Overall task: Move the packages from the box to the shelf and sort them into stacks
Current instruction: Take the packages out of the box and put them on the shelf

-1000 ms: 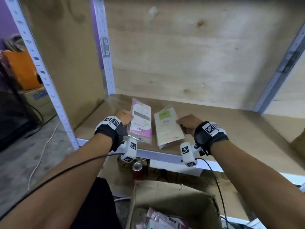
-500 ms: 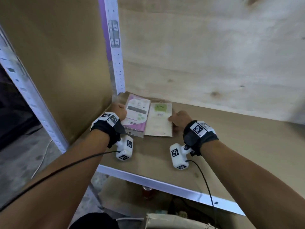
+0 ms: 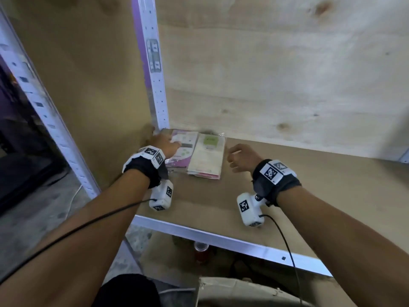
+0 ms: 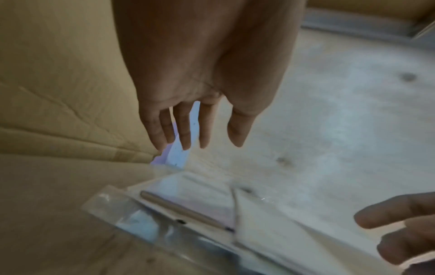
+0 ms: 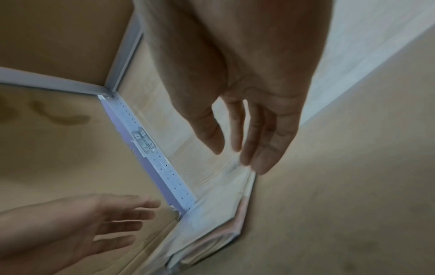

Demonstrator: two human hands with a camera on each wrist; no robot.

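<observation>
Two stacks of flat packages lie side by side in the back left corner of the shelf (image 3: pixel 298 196): a pink stack (image 3: pixel 188 151) and a cream stack with a green label (image 3: pixel 208 156). My left hand (image 3: pixel 173 142) is over the pink stack with straight, spread fingers (image 4: pixel 186 134) that hold nothing. The clear-wrapped pink package (image 4: pixel 188 210) lies below them. My right hand (image 3: pixel 232 156) hovers just right of the cream stack (image 5: pixel 212 214), open and empty, with its fingers (image 5: pixel 261 148) apart from the stack. The rim of the cardboard box (image 3: pixel 243 286) shows at the bottom edge.
A perforated metal post (image 3: pixel 155 74) stands in the corner between the left cardboard side wall and the plywood back wall (image 3: pixel 287 85). A metal rail (image 3: pixel 221 238) edges the shelf front. A red can (image 3: pixel 201 251) stands under the shelf. Bare board stretches right of the stacks.
Both stacks have slid back into the shelf's rear left corner. My right hand has come off the cream stack and drawn back to the right; my left hand has let go.
</observation>
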